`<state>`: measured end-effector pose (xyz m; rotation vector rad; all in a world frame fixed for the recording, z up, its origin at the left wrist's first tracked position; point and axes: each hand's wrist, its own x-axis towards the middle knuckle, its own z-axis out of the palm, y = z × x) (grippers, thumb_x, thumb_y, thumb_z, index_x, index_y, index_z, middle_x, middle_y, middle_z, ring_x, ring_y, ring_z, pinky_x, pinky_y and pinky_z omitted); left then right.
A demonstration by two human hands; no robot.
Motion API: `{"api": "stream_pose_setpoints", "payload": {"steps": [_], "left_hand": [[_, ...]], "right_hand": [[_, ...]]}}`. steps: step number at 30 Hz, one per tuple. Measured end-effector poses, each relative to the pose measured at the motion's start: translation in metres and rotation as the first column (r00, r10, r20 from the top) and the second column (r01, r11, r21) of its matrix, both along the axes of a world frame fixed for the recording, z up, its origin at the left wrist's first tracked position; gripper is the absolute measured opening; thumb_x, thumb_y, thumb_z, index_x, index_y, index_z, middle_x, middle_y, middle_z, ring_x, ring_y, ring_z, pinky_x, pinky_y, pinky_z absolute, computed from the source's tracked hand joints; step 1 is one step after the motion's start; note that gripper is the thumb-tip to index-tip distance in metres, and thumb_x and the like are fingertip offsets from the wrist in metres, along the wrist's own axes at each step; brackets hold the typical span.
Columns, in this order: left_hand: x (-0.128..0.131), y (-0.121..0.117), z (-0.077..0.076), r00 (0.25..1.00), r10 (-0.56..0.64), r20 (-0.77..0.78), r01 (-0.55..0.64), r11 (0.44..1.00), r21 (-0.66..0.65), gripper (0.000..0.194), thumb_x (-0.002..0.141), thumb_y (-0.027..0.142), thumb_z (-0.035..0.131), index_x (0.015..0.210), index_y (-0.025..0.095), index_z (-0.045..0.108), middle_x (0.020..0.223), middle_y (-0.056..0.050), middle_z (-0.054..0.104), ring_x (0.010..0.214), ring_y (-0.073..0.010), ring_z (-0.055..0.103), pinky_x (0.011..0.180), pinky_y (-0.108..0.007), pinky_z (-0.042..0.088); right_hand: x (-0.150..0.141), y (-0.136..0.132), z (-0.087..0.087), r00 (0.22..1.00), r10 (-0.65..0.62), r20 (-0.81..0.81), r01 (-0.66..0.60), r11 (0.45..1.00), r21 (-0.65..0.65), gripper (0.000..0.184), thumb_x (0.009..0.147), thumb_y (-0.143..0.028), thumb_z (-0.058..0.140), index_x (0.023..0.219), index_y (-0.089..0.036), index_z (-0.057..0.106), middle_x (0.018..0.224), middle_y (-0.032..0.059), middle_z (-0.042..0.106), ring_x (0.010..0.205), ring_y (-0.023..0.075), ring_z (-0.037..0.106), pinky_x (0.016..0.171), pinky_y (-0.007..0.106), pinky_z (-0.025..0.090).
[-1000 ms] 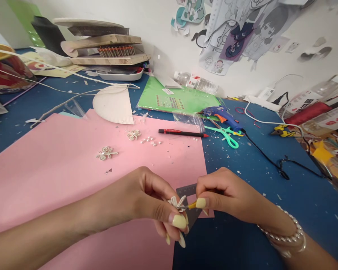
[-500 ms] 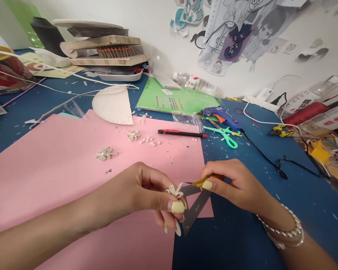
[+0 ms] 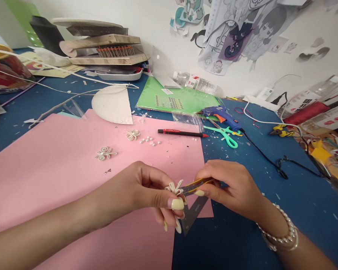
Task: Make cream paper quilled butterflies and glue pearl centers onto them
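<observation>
Between the thumb and fingers of my left hand (image 3: pixel 149 191) is a small white coiled-cord ornament (image 3: pixel 174 187), its loops pointing up. My right hand (image 3: pixel 228 183) pinches a pair of yellow tweezers (image 3: pixel 195 184), whose tips reach the ornament's right side; my fingers and the loops hide the exact contact. Beneath both hands lies a dark triangle ruler (image 3: pixel 195 212). On the pink sheet (image 3: pixel 59 161) rest two similar cord ornaments, a nearer one (image 3: pixel 105 153) with a pearl and a farther one (image 3: pixel 132 135). Several loose pearl beads (image 3: pixel 148 140) lie beside the farther one.
A red-and-black pen (image 3: pixel 181 133) crosses the sheet's far part. To its right are turquoise scissors (image 3: pixel 228 138) and a blue glue gun (image 3: pixel 221 115) with a black cable. Farther back lie a green folder (image 3: pixel 154 93) and a white half-round piece (image 3: pixel 112 105). Yellow-handled pliers (image 3: pixel 283 131) sit at right.
My right hand has shifted a little left, bringing the tweezers from just beside the ornament up against it. My left hand has stayed nearly in place with the ornament.
</observation>
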<state>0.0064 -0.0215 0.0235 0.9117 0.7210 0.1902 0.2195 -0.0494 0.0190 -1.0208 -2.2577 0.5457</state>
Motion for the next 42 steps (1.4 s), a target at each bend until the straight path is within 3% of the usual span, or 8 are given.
{"api": "stream_pose_setpoints", "payload": {"steps": [13,21,29,36,42], "left_hand": [[0.000,0.000,-0.002,1.000,-0.003,-0.001,0.003,1.000,-0.015,0.007,0.071,0.020,0.071,0.064,0.018,0.071,0.062,0.003,0.073,0.054,-0.0131,0.069,0.054,-0.018,0.053],[0.000,0.002,-0.002,0.996,-0.067,0.050,0.069,0.997,-0.024,0.006,0.071,0.020,0.071,0.065,0.019,0.071,0.066,0.002,0.074,0.057,-0.0126,0.069,0.056,-0.018,0.053],[0.001,0.001,-0.001,0.997,-0.073,0.031,0.074,0.997,-0.022,0.009,0.072,0.020,0.071,0.063,0.018,0.071,0.059,0.003,0.073,0.050,-0.0104,0.066,0.049,-0.016,0.052],[0.000,-0.001,-0.006,0.996,-0.043,0.076,0.052,0.991,-0.123,0.010,0.069,0.023,0.072,0.061,0.018,0.072,0.060,0.003,0.073,0.050,-0.0081,0.065,0.051,-0.012,0.050],[0.004,-0.009,-0.012,0.972,0.046,0.230,0.024,0.956,-0.294,0.008,0.069,0.023,0.073,0.063,0.017,0.072,0.062,0.002,0.073,0.052,-0.0081,0.067,0.051,-0.011,0.051]], "right_hand": [[-0.004,0.000,-0.001,1.000,0.003,0.022,-0.004,0.997,0.073,0.030,0.088,-0.033,0.051,0.066,-0.015,0.059,0.050,-0.0042,0.049,0.046,0.0051,0.041,0.047,0.017,0.031],[-0.004,-0.002,0.000,1.000,-0.014,0.007,0.013,0.990,0.138,0.033,0.089,-0.033,0.049,0.064,-0.015,0.058,0.048,-0.0038,0.049,0.045,0.0054,0.040,0.046,0.017,0.031],[0.001,-0.006,-0.005,0.994,0.085,0.067,-0.087,0.996,0.022,0.029,0.089,-0.031,0.049,0.068,-0.014,0.059,0.055,-0.0012,0.057,0.049,0.0061,0.047,0.047,0.018,0.033],[-0.004,-0.011,-0.003,0.987,0.039,0.158,-0.077,0.968,0.240,0.033,0.092,-0.029,0.042,0.070,-0.015,0.062,0.052,-0.0012,0.056,0.045,0.0080,0.042,0.044,0.023,0.030],[-0.011,-0.018,-0.001,0.983,-0.046,0.180,-0.036,0.902,0.430,0.024,0.089,-0.023,0.048,0.073,-0.012,0.062,0.056,0.0007,0.062,0.048,0.0091,0.051,0.047,0.024,0.039]]}}
